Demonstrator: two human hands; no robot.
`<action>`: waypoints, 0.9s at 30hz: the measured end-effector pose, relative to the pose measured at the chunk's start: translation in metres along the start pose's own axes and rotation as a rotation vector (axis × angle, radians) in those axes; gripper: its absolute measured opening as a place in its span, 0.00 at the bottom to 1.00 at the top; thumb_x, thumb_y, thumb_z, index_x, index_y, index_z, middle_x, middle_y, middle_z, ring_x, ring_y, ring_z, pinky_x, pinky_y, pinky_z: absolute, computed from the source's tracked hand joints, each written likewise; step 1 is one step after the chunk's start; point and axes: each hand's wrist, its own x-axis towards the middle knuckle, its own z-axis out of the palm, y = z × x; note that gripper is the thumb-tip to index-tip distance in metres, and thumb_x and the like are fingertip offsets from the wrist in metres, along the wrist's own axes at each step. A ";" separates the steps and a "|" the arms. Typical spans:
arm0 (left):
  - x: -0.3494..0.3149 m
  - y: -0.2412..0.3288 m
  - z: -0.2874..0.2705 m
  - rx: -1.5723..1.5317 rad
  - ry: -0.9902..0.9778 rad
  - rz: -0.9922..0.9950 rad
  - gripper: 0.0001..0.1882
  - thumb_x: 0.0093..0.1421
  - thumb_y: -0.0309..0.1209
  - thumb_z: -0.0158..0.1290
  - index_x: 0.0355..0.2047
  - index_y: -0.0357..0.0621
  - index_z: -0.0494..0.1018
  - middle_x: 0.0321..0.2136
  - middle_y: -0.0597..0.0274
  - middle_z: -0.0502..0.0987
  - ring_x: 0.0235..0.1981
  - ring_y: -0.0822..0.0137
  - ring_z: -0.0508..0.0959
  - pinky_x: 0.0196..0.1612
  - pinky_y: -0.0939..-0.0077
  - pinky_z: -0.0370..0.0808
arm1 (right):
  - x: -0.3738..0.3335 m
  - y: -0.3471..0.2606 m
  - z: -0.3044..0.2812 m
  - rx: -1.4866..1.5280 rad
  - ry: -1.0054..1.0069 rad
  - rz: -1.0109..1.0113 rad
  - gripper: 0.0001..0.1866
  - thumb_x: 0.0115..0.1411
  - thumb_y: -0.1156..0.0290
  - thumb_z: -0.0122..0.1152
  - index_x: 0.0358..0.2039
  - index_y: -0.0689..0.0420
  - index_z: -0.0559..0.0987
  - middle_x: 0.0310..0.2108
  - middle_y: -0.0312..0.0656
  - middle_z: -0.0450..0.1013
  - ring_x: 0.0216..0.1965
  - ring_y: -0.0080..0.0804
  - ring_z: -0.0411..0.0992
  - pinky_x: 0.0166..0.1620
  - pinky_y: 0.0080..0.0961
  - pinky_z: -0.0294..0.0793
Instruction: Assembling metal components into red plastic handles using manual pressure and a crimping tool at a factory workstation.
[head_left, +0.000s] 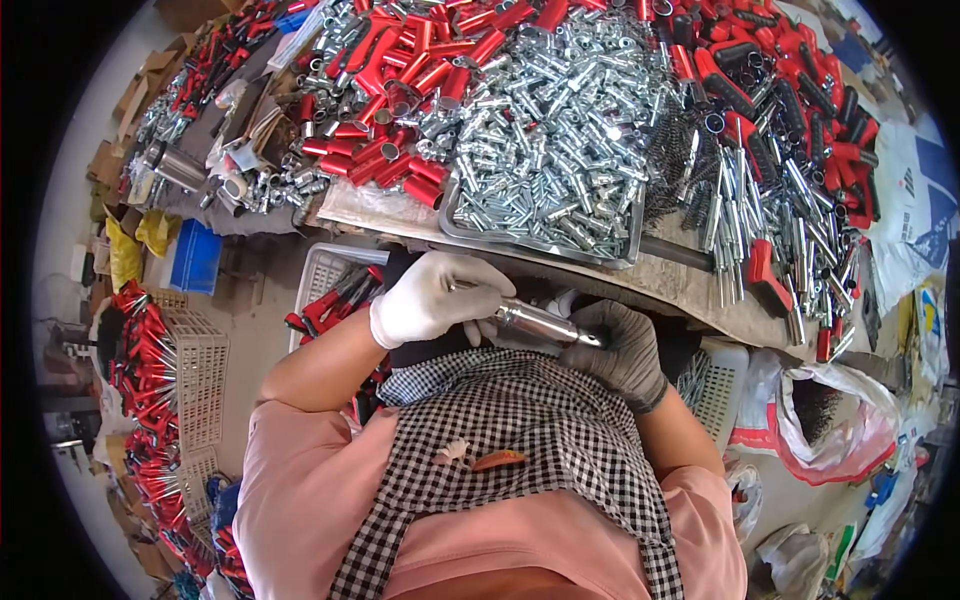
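A shiny chrome metal tube [540, 322] lies slantwise in front of my apron, between both hands. My left hand [442, 300], in a white glove, is closed around its left end. My right hand [622, 352], in a grey glove, grips the other end, where a narrower tip with a hole shows. The fingers hide parts of both ends. Just beyond my hands, at the bench edge, stands a metal tray [540, 248] heaped with small silvery fittings [560, 130].
Red metal tubes [390, 160] are piled left of the tray. Black springs [672, 150], thin metal rods [732, 220] and red-and-black handles [730, 85] lie to the right. Crates of red-handled parts [200, 375] stand at left; an open white sack [835, 420] sits lower right.
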 end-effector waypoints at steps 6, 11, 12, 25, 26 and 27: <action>0.018 -0.018 0.023 0.248 0.058 0.371 0.17 0.69 0.33 0.44 0.33 0.32 0.77 0.23 0.60 0.77 0.18 0.75 0.76 0.20 0.83 0.71 | 0.017 -0.004 0.022 -0.002 0.071 -0.024 0.50 0.36 0.58 0.84 0.58 0.61 0.70 0.38 0.35 0.76 0.43 0.26 0.73 0.48 0.26 0.75; 0.049 -0.002 0.006 0.690 -0.142 0.458 0.13 0.66 0.32 0.47 0.37 0.37 0.78 0.28 0.56 0.79 0.24 0.67 0.78 0.28 0.73 0.74 | 0.016 0.009 0.007 0.047 -0.142 0.132 0.28 0.52 0.63 0.75 0.50 0.62 0.78 0.42 0.37 0.77 0.43 0.22 0.72 0.47 0.24 0.75; 0.063 0.001 -0.003 0.768 -0.087 0.523 0.12 0.65 0.32 0.48 0.37 0.37 0.78 0.28 0.55 0.79 0.26 0.65 0.79 0.31 0.72 0.75 | 0.016 0.012 0.004 0.117 -0.107 0.060 0.27 0.54 0.61 0.73 0.50 0.63 0.78 0.40 0.37 0.78 0.43 0.22 0.73 0.46 0.23 0.75; 0.128 0.015 -0.008 1.294 0.245 0.150 0.21 0.51 0.25 0.53 0.47 0.37 0.69 0.28 0.44 0.79 0.33 0.46 0.81 0.39 0.54 0.77 | 0.008 0.009 -0.028 0.049 0.028 0.110 0.26 0.57 0.64 0.70 0.53 0.64 0.77 0.42 0.39 0.78 0.44 0.23 0.72 0.50 0.25 0.72; 0.125 0.014 -0.010 1.234 0.338 0.225 0.23 0.51 0.25 0.54 0.49 0.39 0.70 0.27 0.48 0.79 0.30 0.50 0.81 0.36 0.58 0.77 | 0.009 0.008 -0.028 -0.008 0.027 0.097 0.25 0.57 0.64 0.70 0.52 0.64 0.77 0.41 0.38 0.78 0.42 0.23 0.72 0.49 0.24 0.73; 0.117 0.020 -0.010 1.159 0.360 0.297 0.23 0.51 0.25 0.54 0.50 0.39 0.71 0.25 0.49 0.79 0.28 0.53 0.81 0.34 0.62 0.77 | 0.010 0.010 -0.026 -0.031 0.045 -0.008 0.24 0.57 0.64 0.70 0.51 0.63 0.78 0.39 0.38 0.78 0.40 0.21 0.73 0.46 0.24 0.74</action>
